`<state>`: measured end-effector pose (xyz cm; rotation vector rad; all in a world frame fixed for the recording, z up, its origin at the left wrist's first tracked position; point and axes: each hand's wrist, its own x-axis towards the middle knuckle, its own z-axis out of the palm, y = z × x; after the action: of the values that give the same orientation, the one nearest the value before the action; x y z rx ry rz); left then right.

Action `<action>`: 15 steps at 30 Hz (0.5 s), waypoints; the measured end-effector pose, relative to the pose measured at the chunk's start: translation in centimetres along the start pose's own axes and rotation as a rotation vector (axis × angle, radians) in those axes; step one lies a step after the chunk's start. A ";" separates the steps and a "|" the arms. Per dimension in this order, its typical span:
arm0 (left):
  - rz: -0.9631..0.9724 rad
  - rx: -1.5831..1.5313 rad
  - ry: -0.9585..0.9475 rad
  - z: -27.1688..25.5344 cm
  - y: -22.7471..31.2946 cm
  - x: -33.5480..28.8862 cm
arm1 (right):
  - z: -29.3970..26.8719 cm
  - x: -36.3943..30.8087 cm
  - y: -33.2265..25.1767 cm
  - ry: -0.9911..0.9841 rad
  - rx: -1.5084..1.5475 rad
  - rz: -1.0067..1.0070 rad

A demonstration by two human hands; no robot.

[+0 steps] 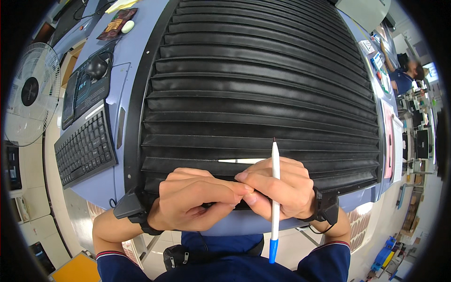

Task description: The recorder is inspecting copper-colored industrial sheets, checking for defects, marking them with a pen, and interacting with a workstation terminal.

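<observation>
In front of my body, both hands meet at the fingertips above the near edge of a black pleated bellows cover [263, 84]. My left hand [195, 195] is closed, thumb and forefinger pinched together; whatever they pinch is too small to make out. My right hand [291, 190] is closed too, its thumb and forefinger touching the left fingertips. A white pen [276, 183] with a blue end and a dark tip stands across the right hand, tucked in its fingers. From behind that hand a thin white pointed stick [235, 161] juts leftward; its other end is hidden.
To the left lie a black keyboard [87, 145], a mouse [96, 66] on a pad, and a brown snack packet [117, 23]. A floor fan [33, 91] stands beyond. Papers [397, 141] lie along the right edge. Another person [406, 77] sits at the far right.
</observation>
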<state>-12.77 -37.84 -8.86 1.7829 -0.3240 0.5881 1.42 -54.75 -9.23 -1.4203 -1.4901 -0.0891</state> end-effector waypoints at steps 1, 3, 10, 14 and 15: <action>-0.004 -0.001 0.000 0.0 0.0 0.0 | 0.0 -0.1 0.0 0.000 0.000 0.002; -0.007 -0.002 0.000 0.0 -0.1 0.0 | 0.1 -0.2 0.0 0.010 -0.007 0.012; 0.005 0.025 0.008 0.1 -0.3 0.1 | -0.1 -0.2 0.0 0.003 0.001 0.021; 0.032 0.078 0.007 -0.2 -0.4 0.2 | -0.1 0.1 0.4 -0.012 -0.008 0.021; 0.039 0.096 0.008 -0.4 -0.4 0.3 | -0.2 0.2 0.4 -0.030 -0.025 0.023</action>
<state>-12.40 -37.35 -8.91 1.8699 -0.3304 0.6472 1.90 -54.64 -9.24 -1.4645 -1.5012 -0.0732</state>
